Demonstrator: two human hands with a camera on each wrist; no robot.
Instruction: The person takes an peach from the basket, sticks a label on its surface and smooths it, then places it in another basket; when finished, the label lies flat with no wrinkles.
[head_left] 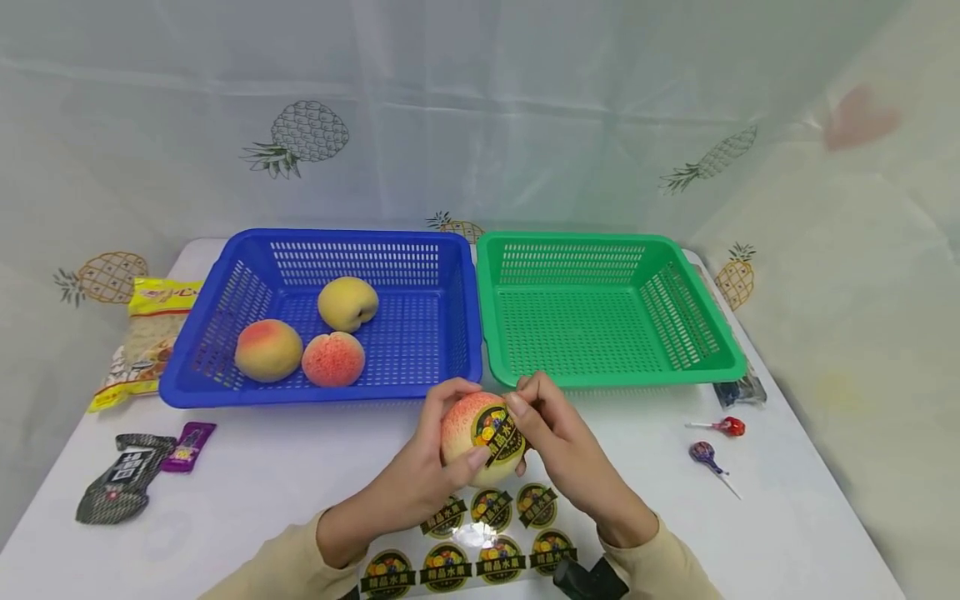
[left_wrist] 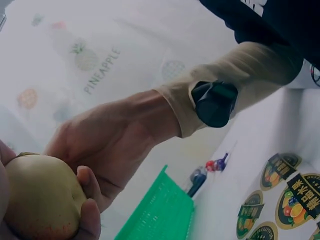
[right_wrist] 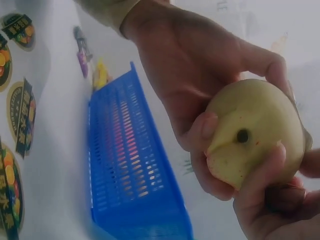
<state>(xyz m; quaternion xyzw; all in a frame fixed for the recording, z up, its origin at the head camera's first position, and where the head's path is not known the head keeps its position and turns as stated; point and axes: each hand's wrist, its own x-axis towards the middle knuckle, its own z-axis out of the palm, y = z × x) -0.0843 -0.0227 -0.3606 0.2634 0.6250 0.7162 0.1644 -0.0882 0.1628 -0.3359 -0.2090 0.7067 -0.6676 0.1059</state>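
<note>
A peach (head_left: pixel 459 427) with a pink-red top and pale yellow lower side is between both hands, above the table's front middle. My left hand (head_left: pixel 420 471) grips it from the left, thumb lying at the edge of a round black-and-gold fruit sticker (head_left: pixel 501 435) on its front. From the right, my right hand (head_left: pixel 576 458) has its thumb at the sticker's upper right edge and curled fingertips against the peach's far side. In the right wrist view the peach's underside shows a dark round hole (right_wrist: pixel 243 135). Below the hands lies a clear sheet (head_left: pixel 474 533) of matching stickers, partly hidden by the forearms.
A blue basket (head_left: pixel 462 333) holding 3 peaches stands behind, beside a green basket (head_left: pixel 592 379). On the left are a yellow snack bag (head_left: pixel 146 337), a dark packet (head_left: pixel 123 483) and a purple packet (head_left: pixel 189 447). To the right lie a red lollipop (head_left: pixel 732 427) and a purple lollipop (head_left: pixel 703 453).
</note>
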